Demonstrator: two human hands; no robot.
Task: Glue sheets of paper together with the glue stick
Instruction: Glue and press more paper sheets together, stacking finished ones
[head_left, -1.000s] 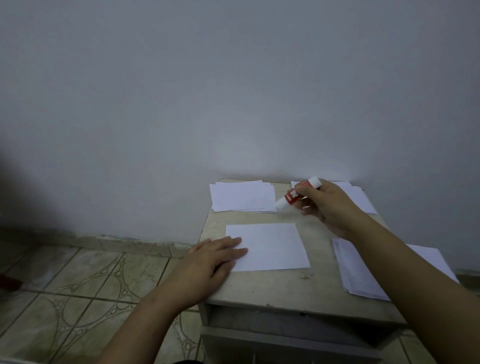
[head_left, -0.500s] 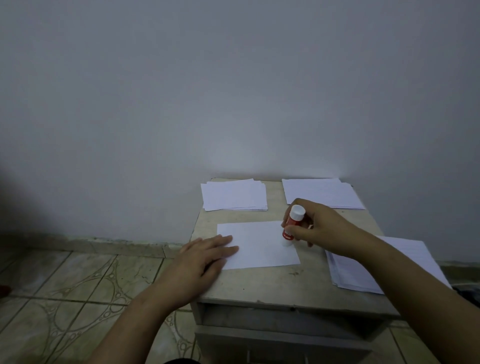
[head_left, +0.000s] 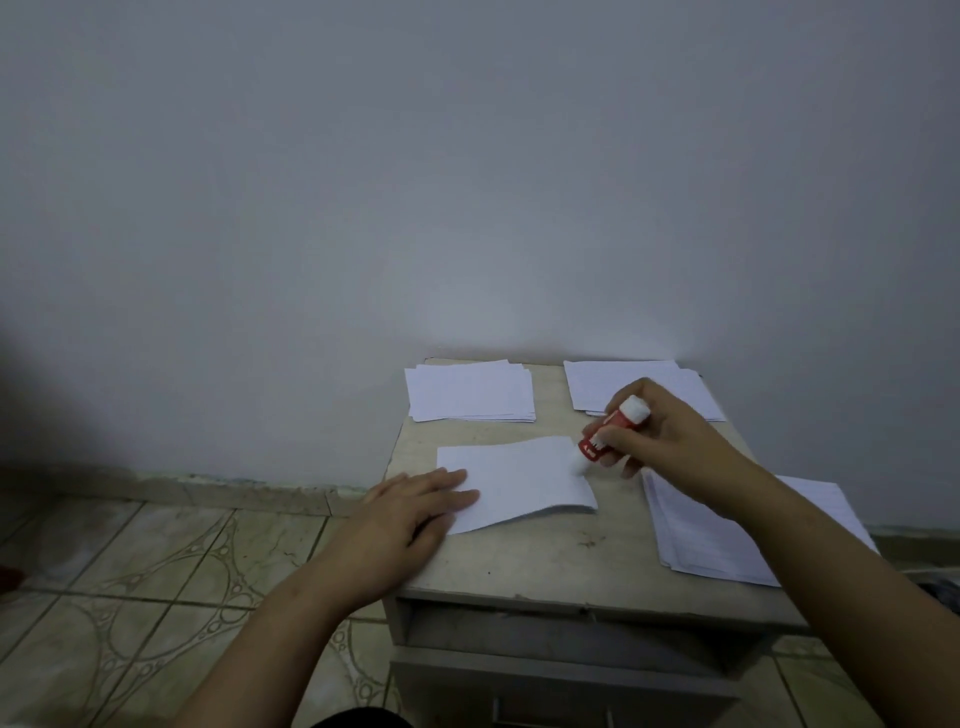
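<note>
Since half a second ago: glue stick (head_left: 610, 432) has tipped from near upright to a slant, its tip now at the sheet's far right corner; sheet (head_left: 511, 480) has skewed, its right side swung away from the person, and its near right edge looks slightly lifted.

Sheet: lies at the middle of the table (head_left: 545, 564), between the far stacks and the front edge.

Glue stick: in the right hand (head_left: 670, 441); red barrel, white end pointing up and right, glue end down and left, touching or just above the sheet's corner; contact cannot be told for certain.

Key relation: sheet spreads left and toward the person from the glue tip; stick's long axis runs from upper right to lower left, roughly along the line a stroke across the sheet would follow. Right hand is the nearer one to that corner; left hand (head_left: 415, 512) is at the opposite, near left corner.

Right hand pose: comes in from the right, wrist raised off the table, fingers curled narrow around the barrel, thumb on the near side.

Left hand pose: flat, palm down, fingers spread a little and straight, fingertips pressing the sheet's left part, heel of the hand off the table's left edge. It grips nothing.

Other paper: left stack (head_left: 470, 391) and right stack (head_left: 618, 382) against the wall, a third pile (head_left: 696, 540) under the right forearm.

Step, as judged: spreading glue on the sheet; no second sheet laid on yet.

Risk, as judged: sheet may drag or crease under the stick, since only one corner is pinned.
</note>
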